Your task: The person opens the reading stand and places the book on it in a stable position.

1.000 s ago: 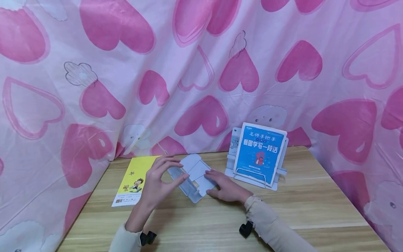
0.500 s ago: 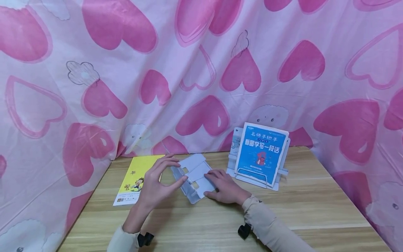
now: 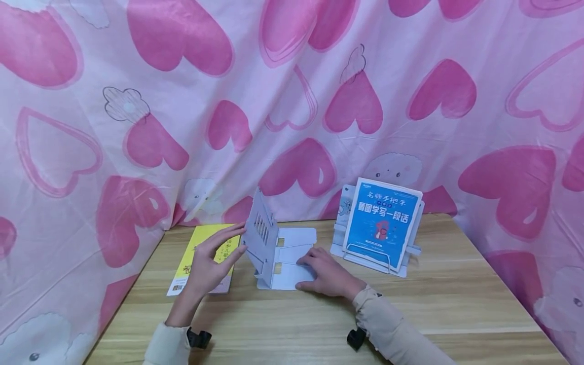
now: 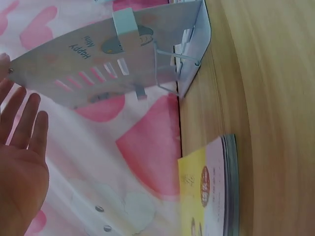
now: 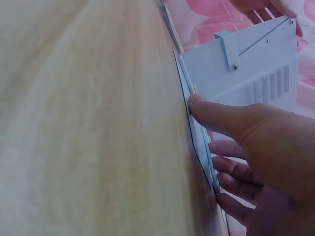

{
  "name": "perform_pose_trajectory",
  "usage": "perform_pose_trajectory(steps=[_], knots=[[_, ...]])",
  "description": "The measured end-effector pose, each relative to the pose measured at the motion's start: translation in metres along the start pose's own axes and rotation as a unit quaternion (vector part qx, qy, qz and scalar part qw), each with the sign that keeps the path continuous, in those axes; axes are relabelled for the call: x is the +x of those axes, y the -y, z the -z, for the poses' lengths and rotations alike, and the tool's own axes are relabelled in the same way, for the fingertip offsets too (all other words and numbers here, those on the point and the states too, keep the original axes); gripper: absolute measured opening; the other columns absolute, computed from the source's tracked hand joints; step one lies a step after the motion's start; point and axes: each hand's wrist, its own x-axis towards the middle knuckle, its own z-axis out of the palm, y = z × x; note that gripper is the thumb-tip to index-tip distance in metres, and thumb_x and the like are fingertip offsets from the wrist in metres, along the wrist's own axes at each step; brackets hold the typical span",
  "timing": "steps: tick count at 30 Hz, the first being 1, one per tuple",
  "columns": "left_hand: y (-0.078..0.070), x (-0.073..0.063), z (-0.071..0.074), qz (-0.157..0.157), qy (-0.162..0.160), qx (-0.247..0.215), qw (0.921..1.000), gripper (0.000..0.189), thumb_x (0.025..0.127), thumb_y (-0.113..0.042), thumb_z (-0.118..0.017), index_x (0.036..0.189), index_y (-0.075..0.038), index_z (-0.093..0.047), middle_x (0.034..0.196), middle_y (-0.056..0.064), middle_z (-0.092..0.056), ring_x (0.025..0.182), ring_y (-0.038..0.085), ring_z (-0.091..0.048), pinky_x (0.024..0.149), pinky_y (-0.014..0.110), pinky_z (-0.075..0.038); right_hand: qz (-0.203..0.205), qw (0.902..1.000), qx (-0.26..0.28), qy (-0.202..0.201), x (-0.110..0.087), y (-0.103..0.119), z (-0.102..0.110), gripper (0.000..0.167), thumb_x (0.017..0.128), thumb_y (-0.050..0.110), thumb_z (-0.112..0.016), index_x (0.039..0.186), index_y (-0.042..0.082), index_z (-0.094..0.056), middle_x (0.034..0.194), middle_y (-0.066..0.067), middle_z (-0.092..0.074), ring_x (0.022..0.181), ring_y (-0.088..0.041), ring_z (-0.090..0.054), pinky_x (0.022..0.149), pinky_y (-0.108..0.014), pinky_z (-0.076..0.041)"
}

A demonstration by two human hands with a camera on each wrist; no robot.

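Observation:
A light-blue folding metal book stand (image 3: 262, 230) stands on the table, its panel with a row of slots raised steeply from the flat base plate (image 3: 296, 238). My left hand (image 3: 207, 263) pinches the panel's outer edge near a corner between thumb and fingers. Its other fingers spread loosely in the left wrist view. On the base plate rests my right hand (image 3: 328, 274), pressing with fingertips and thumb. A wire page holder (image 4: 170, 64) and a sliding bracket (image 4: 127, 29) show on the panel's printed face.
Behind my left hand lies a yellow book (image 3: 201, 238), partly hidden. To the right, a second book stand (image 3: 339, 230) holds a blue book (image 3: 383, 223). A pink heart-patterned curtain (image 3: 292, 101) hangs along the back of the wooden table (image 3: 292, 324).
The stand's panel has swung up from nearly flat to steeply raised, towards the left. My left hand has moved left with it. The right hand stays on the base.

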Motion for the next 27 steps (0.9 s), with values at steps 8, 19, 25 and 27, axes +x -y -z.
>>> perform_pose_trajectory(steps=[8, 19, 25, 27], knots=[[0.018, 0.002, 0.008, 0.020, -0.046, -0.051, 0.9974, 0.042, 0.098, 0.004, -0.075, 0.138, -0.006, -0.072, 0.136, 0.017, -0.074, 0.121, 0.008, -0.073, 0.102, 0.025, -0.061, 0.033, 0.9990, 0.022, 0.022, -0.001, 0.005, -0.003, 0.051, 0.096, 0.051, -0.081, 0.138, 0.024, -0.073, 0.139, 0.005, -0.063, 0.121, -0.011, -0.053, 0.105, -0.035, -0.057], [0.029, 0.009, 0.009, 0.072, -0.084, -0.081, 0.9906, 0.034, 0.105, -0.005, -0.069, 0.138, -0.005, -0.072, 0.125, 0.017, -0.076, 0.110, 0.006, -0.075, 0.091, 0.023, -0.064, 0.013, 0.9995, 0.028, 0.002, 0.003, 0.025, -0.017, 0.045, 0.099, 0.039, -0.080, 0.137, 0.016, -0.074, 0.130, 0.002, -0.071, 0.116, -0.011, -0.060, 0.107, -0.039, -0.058], [0.027, 0.011, 0.008, 0.067, -0.074, -0.112, 0.9888, 0.034, 0.105, -0.002, -0.068, 0.138, 0.000, -0.071, 0.126, 0.013, -0.078, 0.111, 0.007, -0.077, 0.084, 0.028, -0.066, -0.040, 0.9896, 0.138, -0.004, 0.008, 0.032, -0.018, 0.047, 0.099, 0.033, -0.081, 0.137, 0.007, -0.074, 0.125, -0.003, -0.076, 0.107, -0.015, -0.064, 0.097, -0.037, -0.059], [0.026, 0.011, 0.006, 0.064, -0.067, -0.114, 0.9892, 0.034, 0.105, -0.001, -0.067, 0.139, 0.000, -0.070, 0.128, 0.013, -0.077, 0.114, 0.007, -0.076, 0.084, 0.028, -0.066, -0.062, 0.9826, 0.175, 0.001, 0.009, 0.033, -0.016, 0.047, 0.098, 0.033, -0.081, 0.136, 0.007, -0.074, 0.123, -0.002, -0.076, 0.106, -0.016, -0.062, 0.094, -0.036, -0.057]])
